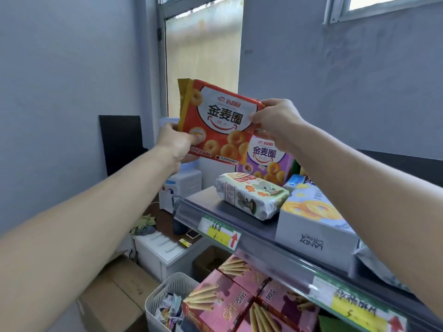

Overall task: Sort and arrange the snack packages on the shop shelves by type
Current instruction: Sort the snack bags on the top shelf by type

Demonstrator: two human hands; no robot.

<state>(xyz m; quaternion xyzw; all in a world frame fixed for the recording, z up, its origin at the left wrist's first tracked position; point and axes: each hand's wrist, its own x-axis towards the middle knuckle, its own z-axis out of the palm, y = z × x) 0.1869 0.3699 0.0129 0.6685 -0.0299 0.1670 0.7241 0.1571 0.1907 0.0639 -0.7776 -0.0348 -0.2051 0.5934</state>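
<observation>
Between my fingers, the red snack bag (215,121): my left hand (175,144) pinches its lower-left edge, my right hand (275,121) its right corner. Below my right fingers (259,119) stands a purple bag (268,154).

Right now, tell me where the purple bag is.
In the head view, right of centre, the purple bag stands at the back of the upper shelf, behind the pale biscuit pack, below the right hand holding the red bag.
</observation>
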